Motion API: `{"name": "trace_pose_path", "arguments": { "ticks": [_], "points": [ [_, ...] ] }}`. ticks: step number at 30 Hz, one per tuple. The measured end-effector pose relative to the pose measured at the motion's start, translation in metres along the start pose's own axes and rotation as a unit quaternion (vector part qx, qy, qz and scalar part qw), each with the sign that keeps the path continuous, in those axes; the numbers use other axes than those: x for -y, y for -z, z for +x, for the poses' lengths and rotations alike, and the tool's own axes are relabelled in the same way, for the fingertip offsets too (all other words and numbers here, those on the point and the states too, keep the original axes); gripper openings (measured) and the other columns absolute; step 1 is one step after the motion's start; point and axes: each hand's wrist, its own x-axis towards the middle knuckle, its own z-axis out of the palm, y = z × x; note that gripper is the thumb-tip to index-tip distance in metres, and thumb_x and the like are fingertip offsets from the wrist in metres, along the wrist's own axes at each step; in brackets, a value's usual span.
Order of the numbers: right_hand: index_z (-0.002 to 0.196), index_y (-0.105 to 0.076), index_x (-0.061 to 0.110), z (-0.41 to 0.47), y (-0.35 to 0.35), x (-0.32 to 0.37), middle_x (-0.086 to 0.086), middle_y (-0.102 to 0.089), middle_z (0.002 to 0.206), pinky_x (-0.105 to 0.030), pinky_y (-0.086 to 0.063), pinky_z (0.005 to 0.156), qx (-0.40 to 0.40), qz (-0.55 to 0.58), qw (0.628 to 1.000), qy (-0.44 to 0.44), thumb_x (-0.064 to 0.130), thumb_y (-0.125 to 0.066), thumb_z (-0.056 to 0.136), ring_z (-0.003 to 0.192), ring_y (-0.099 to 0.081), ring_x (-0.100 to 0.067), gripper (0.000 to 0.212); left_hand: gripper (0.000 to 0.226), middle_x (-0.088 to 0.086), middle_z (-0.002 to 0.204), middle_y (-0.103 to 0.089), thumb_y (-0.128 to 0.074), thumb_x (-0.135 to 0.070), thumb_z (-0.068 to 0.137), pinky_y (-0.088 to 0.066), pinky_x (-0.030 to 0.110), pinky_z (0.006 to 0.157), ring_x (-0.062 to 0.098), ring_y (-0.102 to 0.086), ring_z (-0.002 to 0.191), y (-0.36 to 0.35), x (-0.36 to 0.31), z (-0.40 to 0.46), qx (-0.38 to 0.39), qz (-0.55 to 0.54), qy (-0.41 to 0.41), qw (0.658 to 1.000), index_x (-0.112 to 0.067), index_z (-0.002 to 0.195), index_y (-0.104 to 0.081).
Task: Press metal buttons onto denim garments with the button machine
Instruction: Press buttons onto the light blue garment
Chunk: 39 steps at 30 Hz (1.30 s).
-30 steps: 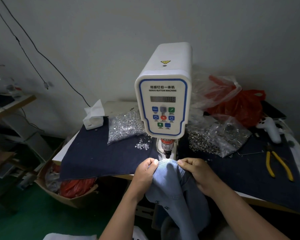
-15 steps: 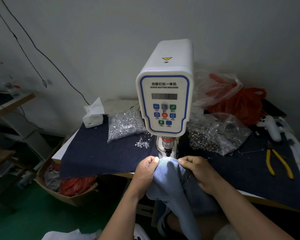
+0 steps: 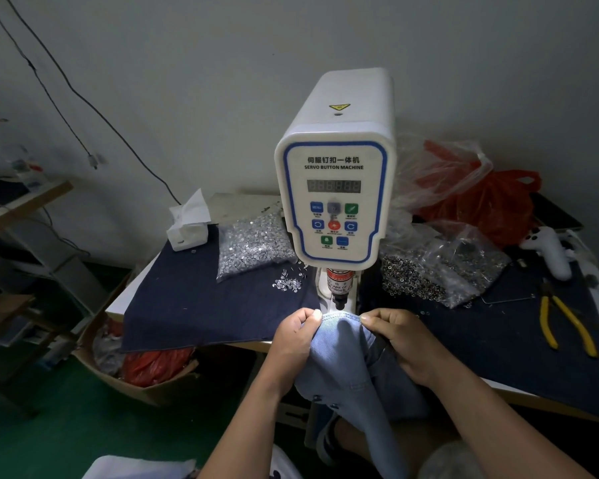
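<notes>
A white servo button machine [image 3: 336,188] stands at the table's front edge, its press head [image 3: 338,299] pointing down. Right under the head lies the stitched edge of a light blue denim garment [image 3: 343,344], which hangs down off the table toward my lap. My left hand [image 3: 296,340] pinches the edge on the left of the head. My right hand [image 3: 400,337] pinches it on the right. A clear bag of silver buttons [image 3: 253,247] lies left of the machine, with loose silver pieces [image 3: 287,283] beside it.
Dark blue cloth [image 3: 201,305] covers the table. A bag of metal rings [image 3: 429,271] and red plastic bags [image 3: 481,198] lie right of the machine. Yellow pliers [image 3: 564,323] and a white handheld controller [image 3: 550,254] sit far right. A tissue pack [image 3: 187,226] is back left, a cardboard box [image 3: 135,371] on the floor.
Both hands keep their pinch on the denim edge under the press head. The garment barely shifts; the camera view has moved slightly.
</notes>
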Motion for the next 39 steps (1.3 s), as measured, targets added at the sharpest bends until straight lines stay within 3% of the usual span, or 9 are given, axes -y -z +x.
{"name": "trace_pose_path", "arguments": {
  "ticks": [19,39],
  "points": [
    [0.089,-0.074,-0.005,0.005,0.002,-0.006,-0.022,-0.074,0.093,-0.041,-0.05,0.085,0.009,0.011,1.0,0.014,0.009,-0.064,0.097,0.088,-0.065,-0.026,0.019,0.035,-0.01,0.066,-0.05,-0.057,-0.045,0.097,-0.04,0.019,0.058,0.007,-0.043,0.063,0.0,0.008,0.005,0.005,-0.007,-0.009,1.0,-0.027,0.066,-0.053],
    [0.085,-0.079,0.011,0.0,0.005,-0.006,-0.015,-0.074,0.088,-0.032,-0.055,0.073,0.048,0.023,0.998,0.019,0.015,-0.067,0.096,0.08,-0.067,-0.02,0.017,0.033,-0.008,0.07,-0.052,-0.06,-0.044,0.097,-0.04,0.027,0.067,0.009,-0.045,0.069,0.003,0.001,0.002,0.021,-0.014,-0.024,0.999,-0.025,0.069,-0.057]
  ]
}}
